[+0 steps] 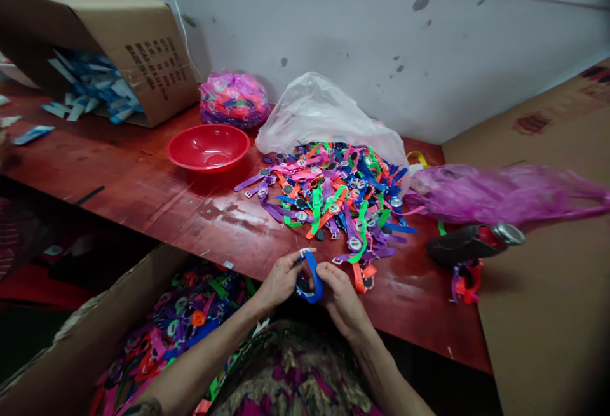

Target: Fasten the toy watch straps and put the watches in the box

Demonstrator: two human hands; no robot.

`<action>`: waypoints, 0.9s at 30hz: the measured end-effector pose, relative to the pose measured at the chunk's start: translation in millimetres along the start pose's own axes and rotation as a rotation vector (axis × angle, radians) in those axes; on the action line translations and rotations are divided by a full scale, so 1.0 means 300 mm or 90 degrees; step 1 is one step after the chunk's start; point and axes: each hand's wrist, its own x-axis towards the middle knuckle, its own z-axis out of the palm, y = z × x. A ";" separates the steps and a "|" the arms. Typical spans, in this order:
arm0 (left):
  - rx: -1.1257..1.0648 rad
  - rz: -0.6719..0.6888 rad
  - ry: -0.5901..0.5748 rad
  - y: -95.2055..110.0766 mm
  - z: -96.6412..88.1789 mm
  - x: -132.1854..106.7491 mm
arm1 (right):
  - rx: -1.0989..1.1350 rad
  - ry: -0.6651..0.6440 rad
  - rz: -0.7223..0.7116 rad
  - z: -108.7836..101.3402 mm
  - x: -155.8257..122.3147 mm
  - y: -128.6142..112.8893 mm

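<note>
Between my two hands, just in front of the table's near edge, is a blue wristwatch (314, 279) with its strap bent into a loop. My left hand (281, 281) pinches the end with the pale buckle. On the other side, my right hand (340, 292) grips the strap between thumb and fingers. The dark round watch face sits low in the loop, partly hidden by my left fingers. Right beyond my hands lies a heap of colourful watches (328, 194) in purple, green, orange, pink and blue, spilling from a white plastic bag (324, 111).
A red bowl (208, 148) stands left of the heap, with a pink bag of watches (234, 100) behind it. An open carton (143, 54) holds blue-white packets. Below left, another carton (67, 340) contains more watches. At right are a dark bottle (457, 246) and a purple bag (486, 192).
</note>
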 end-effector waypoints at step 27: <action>0.252 0.047 -0.180 0.017 -0.020 -0.063 | -0.279 -0.018 -0.080 -0.086 0.034 0.012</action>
